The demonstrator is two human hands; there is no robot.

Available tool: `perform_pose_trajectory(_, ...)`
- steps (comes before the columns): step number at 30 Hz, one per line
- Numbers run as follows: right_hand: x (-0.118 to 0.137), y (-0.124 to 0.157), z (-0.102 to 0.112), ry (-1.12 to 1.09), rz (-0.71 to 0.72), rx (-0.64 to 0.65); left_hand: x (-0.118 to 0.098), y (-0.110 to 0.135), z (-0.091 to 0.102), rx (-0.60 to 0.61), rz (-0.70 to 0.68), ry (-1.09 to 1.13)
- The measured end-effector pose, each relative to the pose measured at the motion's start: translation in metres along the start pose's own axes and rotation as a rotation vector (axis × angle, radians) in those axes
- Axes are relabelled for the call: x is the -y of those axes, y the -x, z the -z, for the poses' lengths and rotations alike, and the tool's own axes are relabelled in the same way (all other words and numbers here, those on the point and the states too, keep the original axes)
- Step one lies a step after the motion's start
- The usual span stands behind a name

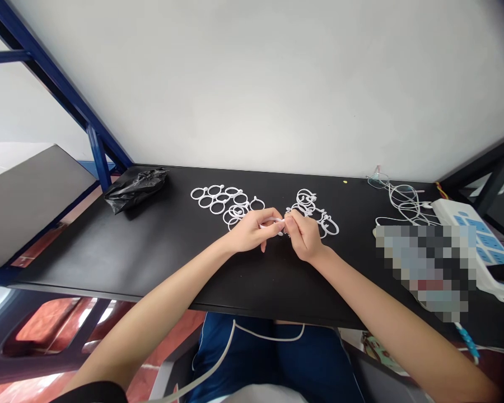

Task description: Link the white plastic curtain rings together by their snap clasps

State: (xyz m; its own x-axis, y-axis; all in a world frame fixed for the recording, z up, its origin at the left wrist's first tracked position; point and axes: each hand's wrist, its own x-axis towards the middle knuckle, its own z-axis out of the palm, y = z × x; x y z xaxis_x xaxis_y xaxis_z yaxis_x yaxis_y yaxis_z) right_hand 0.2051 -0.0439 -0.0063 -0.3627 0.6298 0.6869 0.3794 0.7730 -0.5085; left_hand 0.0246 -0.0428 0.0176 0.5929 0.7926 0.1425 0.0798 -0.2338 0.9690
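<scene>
The left hand (254,228) and right hand (304,234) pinch a thin white plastic-looking ring (280,220) over the black table (163,240), between loose white rings (224,200) and a white ring cluster (306,208). Apparently fingertip work on it; next calls for steady, matched pinching.

One camera, worn on the person's head, gives the only view. It looks forward and down across a black desk (88,246), from above the lap (243,352), which shows at the bottom edge. The left hand (252,230) and right hand (304,232) sit near mid-frame, within arm's reach of the lens. The wide view takes in the wall (252,84) beyond and a blue frame (63,84) on the left.
</scene>
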Motion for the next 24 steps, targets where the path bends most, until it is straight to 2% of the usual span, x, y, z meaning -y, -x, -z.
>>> perform_pose_trajectory(24,-0.0039,0.0033,-0.0023,-0.032,0.036,-0.010,-0.0070,-0.0002,-0.0018,-0.003,-0.011,0.058)
